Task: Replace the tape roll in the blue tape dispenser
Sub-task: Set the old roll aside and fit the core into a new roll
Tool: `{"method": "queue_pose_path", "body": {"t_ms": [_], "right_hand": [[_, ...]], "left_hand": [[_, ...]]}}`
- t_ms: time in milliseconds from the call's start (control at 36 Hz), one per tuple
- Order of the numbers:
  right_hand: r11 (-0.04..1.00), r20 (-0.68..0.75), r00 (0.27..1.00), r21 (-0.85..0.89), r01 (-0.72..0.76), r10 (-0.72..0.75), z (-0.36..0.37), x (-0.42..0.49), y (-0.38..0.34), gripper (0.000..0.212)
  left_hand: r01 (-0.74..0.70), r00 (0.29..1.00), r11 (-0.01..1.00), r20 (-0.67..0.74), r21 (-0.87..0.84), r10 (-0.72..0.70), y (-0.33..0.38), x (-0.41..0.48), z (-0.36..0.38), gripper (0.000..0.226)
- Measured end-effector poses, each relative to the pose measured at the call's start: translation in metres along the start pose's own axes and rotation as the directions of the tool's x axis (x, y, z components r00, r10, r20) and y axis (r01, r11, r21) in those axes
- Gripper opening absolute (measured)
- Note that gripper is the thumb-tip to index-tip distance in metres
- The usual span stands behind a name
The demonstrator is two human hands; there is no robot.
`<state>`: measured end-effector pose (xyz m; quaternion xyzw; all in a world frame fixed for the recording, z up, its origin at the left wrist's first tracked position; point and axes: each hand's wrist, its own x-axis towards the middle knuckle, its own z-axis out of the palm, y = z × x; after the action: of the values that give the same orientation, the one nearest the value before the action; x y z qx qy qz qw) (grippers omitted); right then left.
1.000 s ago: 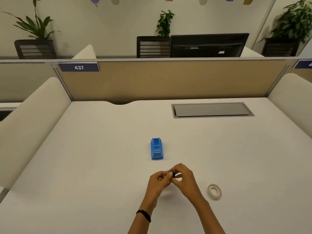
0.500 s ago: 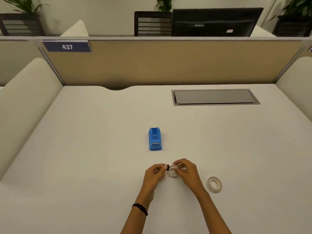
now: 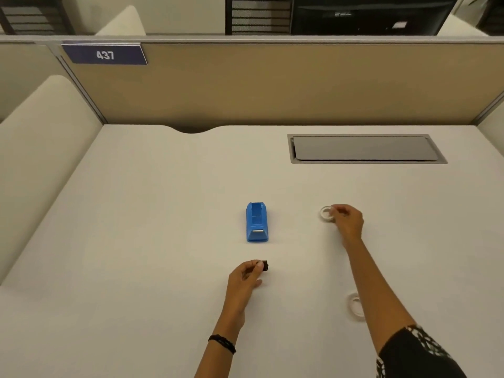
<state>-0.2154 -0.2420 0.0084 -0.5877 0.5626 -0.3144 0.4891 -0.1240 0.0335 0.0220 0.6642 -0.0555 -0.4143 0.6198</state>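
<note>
The blue tape dispenser (image 3: 257, 222) stands in the middle of the white desk, its roll bay showing no tape. My left hand (image 3: 246, 276) is just in front of it, pinching a small black spool core (image 3: 265, 266). My right hand (image 3: 346, 219) is stretched out to the right of the dispenser, fingers closed on a white tape ring (image 3: 325, 214) that is down at the desk surface. A second white tape roll (image 3: 354, 306) lies flat near the front, partly hidden by my right forearm.
A grey cable hatch (image 3: 365, 148) is set into the desk at the back right. A tan partition (image 3: 272, 83) with a blue "437" label (image 3: 105, 54) closes the far side. Padded cream dividers (image 3: 41, 148) flank the desk.
My hands, joined near the front over the ring and black core, have separated. The right hand carried the white ring out to the right of the dispenser; the left kept the core.
</note>
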Motion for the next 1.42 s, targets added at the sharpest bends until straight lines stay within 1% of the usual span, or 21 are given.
{"method": "queue_pose_path", "body": {"t_ms": [83, 194, 306, 389, 556, 667, 778, 833, 889, 972, 1083, 1194, 1306, 1417], "right_hand": [[0.999, 0.034, 0.999, 0.044, 0.005, -0.007, -0.001, 0.014, -0.009, 0.024], [0.999, 0.109, 0.994, -0.043, 0.016, -0.011, -0.01, 0.02, -0.019, 0.033], [0.985, 0.15, 0.988, -0.159, 0.06, -0.036, -0.027, 0.007, -0.019, 0.033], [0.98, 0.176, 0.983, -0.185, 0.08, -0.048, -0.045, -0.014, -0.011, 0.032], [0.94, 0.208, 0.973, -0.302, 0.16, -0.099, -0.07, -0.06, 0.012, 0.024], [0.881, 0.287, 0.949, -0.406, 0.245, -0.131, -0.08, -0.084, 0.023, 0.019], [0.815, 0.35, 0.932, -0.509, 0.277, -0.097, -0.088, -0.106, 0.027, 0.017], [0.774, 0.396, 0.915, -0.553, 0.307, -0.08, -0.092, -0.12, 0.028, 0.022], [0.727, 0.428, 0.903, -0.614, 0.307, -0.02, -0.096, -0.125, 0.034, 0.03], [0.702, 0.438, 0.898, -0.652, 0.286, 0.041, -0.1, -0.138, 0.04, 0.039], [0.639, 0.409, 0.911, -0.716, 0.281, 0.056, -0.099, -0.156, 0.041, 0.052], [0.575, 0.402, 0.915, -0.756, 0.313, 0.031, -0.095, -0.172, 0.039, 0.056], [0.548, 0.415, 0.91, -0.758, 0.354, -0.014, -0.094, -0.183, 0.037, 0.046], [0.488, 0.429, 0.902, -0.777, 0.397, -0.052, -0.09, -0.193, 0.035, 0.038]], "left_hand": [[-0.002, 1.0, 1.0, -0.018, 0.014, 0.002, 0.001, 0.0, 0.001, 0.007], [-0.003, 1.0, 1.0, -0.031, 0.028, 0.004, 0.0, 0.0, 0.002, 0.009], [-0.009, 0.999, 0.999, -0.034, 0.037, 0.01, 0.0, -0.001, 0.003, 0.007], [-0.012, 0.999, 1.0, -0.03, 0.028, 0.013, 0.001, -0.003, 0.003, 0.005], [-0.038, 0.999, 0.999, -0.031, 0.024, 0.039, 0.005, -0.01, 0.003, 0.004], [-0.069, 0.997, 0.997, -0.022, 0.023, 0.07, 0.01, -0.017, 0.002, 0.004], [-0.101, 0.995, 0.995, -0.011, 0.016, 0.101, 0.016, -0.025, 0.0, 0.004], [-0.12, 0.993, 0.993, -0.011, 0.01, 0.121, 0.019, -0.034, -0.002, 0.004], [-0.12, 0.993, 0.993, -0.007, 0.01, 0.12, 0.02, -0.034, -0.001, 0.003], [-0.128, 0.992, 0.992, -0.008, -0.001, 0.128, 0.021, -0.039, -0.002, 0.003], [-0.142, 0.99, 0.99, 0.003, -0.018, 0.142, 0.025, -0.045, -0.002, 0.003], [-0.138, 0.99, 0.99, -0.003, -0.026, 0.138, 0.027, -0.049, -0.001, 0.004], [-0.14, 0.99, 0.99, 0.003, -0.033, 0.14, 0.026, -0.054, -0.001, 0.004], [-0.133, 0.991, 0.99, 0.0, -0.037, 0.133, 0.025, -0.056, -0.002, 0.008]]}}
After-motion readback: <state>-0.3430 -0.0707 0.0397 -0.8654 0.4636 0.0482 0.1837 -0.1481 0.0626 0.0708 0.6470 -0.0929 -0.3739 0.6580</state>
